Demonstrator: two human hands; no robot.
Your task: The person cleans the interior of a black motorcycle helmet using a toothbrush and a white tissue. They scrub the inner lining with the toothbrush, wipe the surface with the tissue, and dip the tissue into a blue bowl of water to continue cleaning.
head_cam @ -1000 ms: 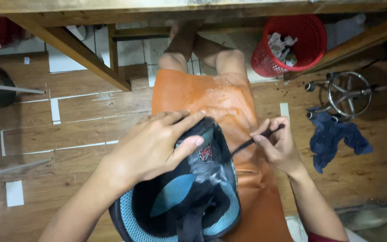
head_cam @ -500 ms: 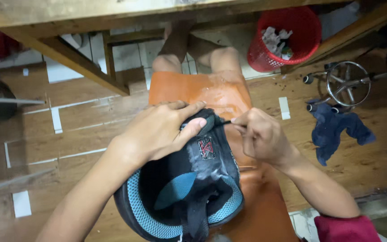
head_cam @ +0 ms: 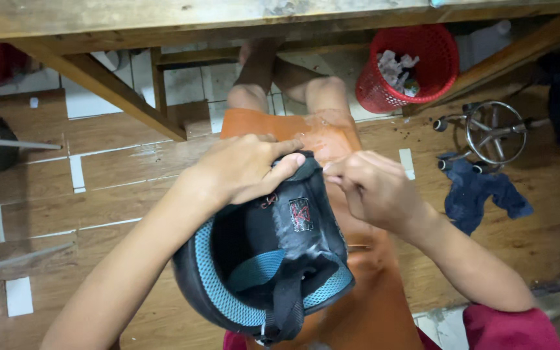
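Left hand [head_cam: 247, 170] grips the rim of an upturned black helmet with blue mesh lining [head_cam: 264, 259]; right hand [head_cam: 374, 191], fingers pinched shut, touches its edge.

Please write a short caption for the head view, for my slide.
Left hand grips an upturned helmet on the lap; right hand pinches at its rim.

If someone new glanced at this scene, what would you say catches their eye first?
Probably the upturned black helmet with its blue mesh lining, resting in the person's lap at the centre. The left hand grips its upper edge while the right hand pinches at the rim beside it. Next, the red basket of scraps under the bench, upper right.
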